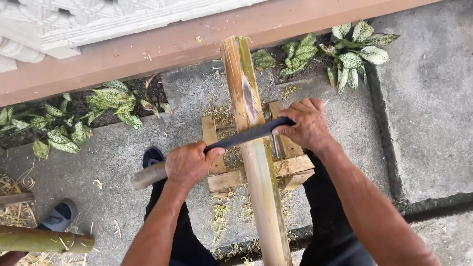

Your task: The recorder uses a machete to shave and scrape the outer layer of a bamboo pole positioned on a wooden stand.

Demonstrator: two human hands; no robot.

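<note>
Grey concrete floor point(428, 113), brown wall ledge point(148, 49), variegated leafy plants point(352, 54), daylight

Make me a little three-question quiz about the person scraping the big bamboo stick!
1. True or false: the blade lies across the bamboo pole.
2. Which hand grips the handle end: A) left hand B) right hand?
3. Fill in: the pole rests on a small wooden ____.

Key: 1 true. 2 A; the right hand presses on the blade's far end. 3 stand, with shavings scattered on the concrete below.
</note>
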